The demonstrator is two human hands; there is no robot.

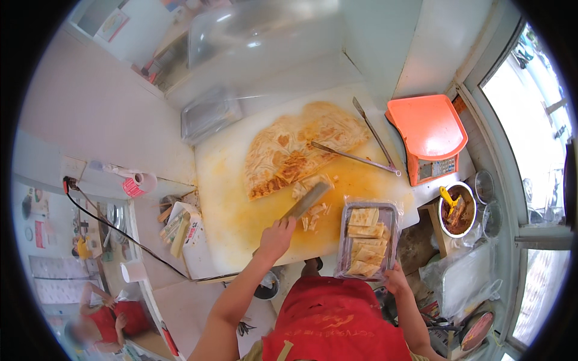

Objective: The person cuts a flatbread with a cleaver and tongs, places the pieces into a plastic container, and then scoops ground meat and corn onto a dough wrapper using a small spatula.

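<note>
My left hand (276, 239) grips a knife (307, 201) whose broad blade lies low over the yellow-stained cutting board (226, 225). Small scraps of flatbread (316, 210) lie beside the blade, and a few more cut bits (311, 182) sit just beyond it. Behind them rests a large browned flatbread (298, 144) with a straight cut front edge. My right hand (396, 279) holds the near right corner of a metal tray (343, 243) lined with clear plastic. Several cut flatbread pieces (368, 243) lie in the tray, which overlaps the board's front edge.
Spread metal tongs (372, 140) lie by the flatbread. An orange scale (426, 126) stands at right, near a white bowl of dark sauce (457, 210) with a yellow-handled brush. Plastic-wrapped trays (210, 115) stand back left. A black cable (131, 241) runs at left; another person (108, 316) sits beyond.
</note>
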